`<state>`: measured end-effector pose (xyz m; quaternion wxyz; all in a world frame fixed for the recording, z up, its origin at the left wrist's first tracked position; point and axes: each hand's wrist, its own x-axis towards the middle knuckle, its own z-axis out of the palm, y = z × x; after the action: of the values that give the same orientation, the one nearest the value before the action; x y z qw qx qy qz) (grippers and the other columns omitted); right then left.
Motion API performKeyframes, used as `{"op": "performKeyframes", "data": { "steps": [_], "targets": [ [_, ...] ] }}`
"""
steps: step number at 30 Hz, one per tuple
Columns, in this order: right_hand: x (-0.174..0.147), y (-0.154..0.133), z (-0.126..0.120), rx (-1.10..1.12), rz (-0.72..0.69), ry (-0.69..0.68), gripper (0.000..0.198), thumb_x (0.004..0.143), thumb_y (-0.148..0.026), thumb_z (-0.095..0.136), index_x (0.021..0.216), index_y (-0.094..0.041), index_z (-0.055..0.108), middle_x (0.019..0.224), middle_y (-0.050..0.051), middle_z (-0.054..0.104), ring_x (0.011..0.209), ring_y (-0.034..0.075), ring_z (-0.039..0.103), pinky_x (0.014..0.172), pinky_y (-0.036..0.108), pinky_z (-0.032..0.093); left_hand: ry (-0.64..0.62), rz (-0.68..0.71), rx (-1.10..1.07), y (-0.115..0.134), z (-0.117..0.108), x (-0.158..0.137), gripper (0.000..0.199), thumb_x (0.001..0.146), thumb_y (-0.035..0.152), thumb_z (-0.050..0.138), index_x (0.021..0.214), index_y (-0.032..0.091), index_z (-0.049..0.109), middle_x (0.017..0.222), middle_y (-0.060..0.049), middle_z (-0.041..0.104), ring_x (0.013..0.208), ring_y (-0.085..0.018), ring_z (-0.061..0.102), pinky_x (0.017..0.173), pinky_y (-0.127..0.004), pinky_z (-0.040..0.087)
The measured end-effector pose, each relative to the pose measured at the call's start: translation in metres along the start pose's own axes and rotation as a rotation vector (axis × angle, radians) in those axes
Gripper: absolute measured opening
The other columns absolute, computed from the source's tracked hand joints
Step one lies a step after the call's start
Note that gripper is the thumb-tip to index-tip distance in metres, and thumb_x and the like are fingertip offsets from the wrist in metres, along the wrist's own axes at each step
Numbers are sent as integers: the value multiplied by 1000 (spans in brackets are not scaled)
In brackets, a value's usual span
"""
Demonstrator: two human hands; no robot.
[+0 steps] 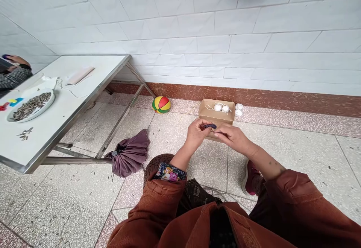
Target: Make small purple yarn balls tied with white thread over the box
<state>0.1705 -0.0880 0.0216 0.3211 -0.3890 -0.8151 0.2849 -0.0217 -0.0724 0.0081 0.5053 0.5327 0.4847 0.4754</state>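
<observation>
Between my two hands is a small dark purple knitted or crocheted piece (pixel 210 126). My left hand (pixel 196 133) pinches it between thumb and fingers. From the other side, my right hand (pixel 233 138) closes at the piece's edge, its fingertips pressed together around something thin that is too small to make out. Just beyond and partly below the hands stands an open cardboard box (pixel 202 109). Inside lie two balls of white yarn (pixel 221 107) with loose strands.
White round items (pixel 238 109) sit beside the box near the wall. A colourful ball (pixel 161 105) and a folded purple umbrella (pixel 130 154) are to the left. A table (pixel 70 101) bears a plate of seeds (pixel 50 103); a person's sleeve (pixel 15 78) shows behind it.
</observation>
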Motion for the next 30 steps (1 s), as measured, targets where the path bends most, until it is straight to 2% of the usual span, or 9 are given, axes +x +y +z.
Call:
{"op": "performKeyframes", "data": {
  "steps": [3,6,9,15,18,21,25,28,30],
  "targets": [
    [6,4,-12,17,49,134,21,100,-34,54,92,-24,71,85,4,70,81,20,65,76,34,50,-127,23,57,1,1,-3,13,72,20,77,84,17,72,83,-2,68,72,-11,59,68,-25,45],
    [12,13,-12,42,94,250,19,97,-32,57,86,-24,70,81,3,70,78,20,63,74,33,50,-309,-29,-115,5,2,-5,30,73,24,81,99,18,68,86,-1,69,72,-11,60,70,-25,46],
    [13,22,1,93,139,249,21,97,-33,57,82,-23,68,79,3,70,75,19,63,72,31,49,-356,-74,-314,9,2,-6,49,72,24,85,115,20,61,86,1,69,75,-11,64,73,-25,47],
    [3,16,25,91,153,77,21,99,-31,51,92,-22,69,86,4,73,79,20,67,71,31,49,-172,-60,-331,12,1,-2,34,74,22,81,102,19,62,86,1,68,78,-11,64,75,-24,48],
    [-1,4,21,90,36,-1,22,101,-30,50,89,-21,66,83,4,71,75,18,65,70,29,48,-39,-23,-188,7,1,1,29,74,19,76,98,18,60,83,1,66,77,-11,63,72,-24,47],
    [-1,-4,8,113,-35,5,18,100,-30,54,90,-22,67,82,2,70,72,16,63,69,28,47,12,13,-28,2,2,2,31,72,12,72,100,18,59,82,2,63,76,-10,61,71,-23,45],
    [5,-2,-8,126,6,167,15,97,-30,59,90,-23,69,81,2,69,73,17,63,69,29,47,-125,50,42,1,4,-3,43,69,9,71,110,19,60,80,4,59,72,-10,56,69,-23,43],
    [11,8,-10,117,91,304,16,96,-31,60,85,-23,69,78,2,68,74,18,62,71,31,48,-301,42,-84,9,3,-7,50,73,12,73,120,20,58,83,3,58,74,-10,58,74,-25,45],
    [13,16,-4,119,143,324,18,95,-32,60,83,-23,68,77,2,68,74,19,63,71,32,49,-365,16,-188,14,2,-9,50,77,18,75,124,22,57,86,2,59,78,-11,60,76,-26,46]
  ]
}}
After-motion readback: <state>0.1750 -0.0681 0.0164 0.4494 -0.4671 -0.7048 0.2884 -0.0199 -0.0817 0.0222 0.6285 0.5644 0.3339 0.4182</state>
